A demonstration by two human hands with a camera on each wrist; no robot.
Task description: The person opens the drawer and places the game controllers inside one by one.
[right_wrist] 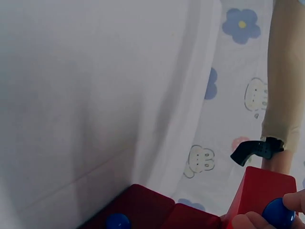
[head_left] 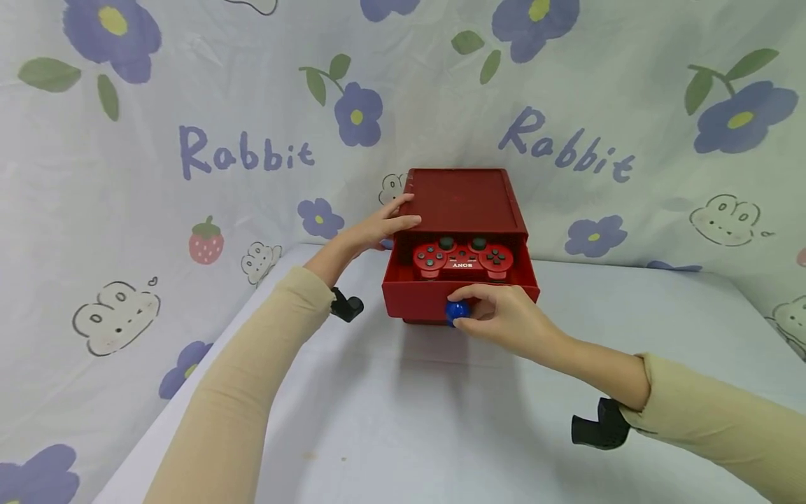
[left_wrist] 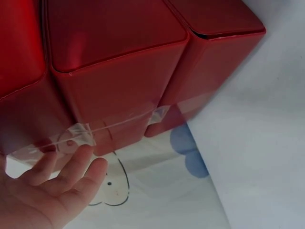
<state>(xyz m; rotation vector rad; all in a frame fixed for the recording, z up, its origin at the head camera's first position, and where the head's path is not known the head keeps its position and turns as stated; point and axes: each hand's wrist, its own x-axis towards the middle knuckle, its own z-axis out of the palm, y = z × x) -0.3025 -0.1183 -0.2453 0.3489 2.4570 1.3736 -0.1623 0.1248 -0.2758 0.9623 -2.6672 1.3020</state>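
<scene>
A red drawer cabinet (head_left: 462, 199) stands at the back of the table, with its upper drawer (head_left: 412, 299) pulled out towards me. Inside that drawer lies a red Sony game controller (head_left: 462, 260). My right hand (head_left: 513, 316) pinches the round blue knob (head_left: 458, 313) on the drawer front between thumb and fingers. Along the cabinet's left top edge rests my left hand (head_left: 380, 227). In the left wrist view the fingers of the left hand (left_wrist: 57, 195) are extended beside the red cabinet wall (left_wrist: 119, 90).
Clear tape (left_wrist: 159, 114) runs along the cabinet's side. A second blue knob (right_wrist: 117, 221) shows lower down in the right wrist view. Behind the white tabletop (head_left: 378, 420) hangs a cloth (head_left: 252, 84) printed with flowers and rabbits. Black camera mounts (head_left: 601, 423) stick out from the wrists.
</scene>
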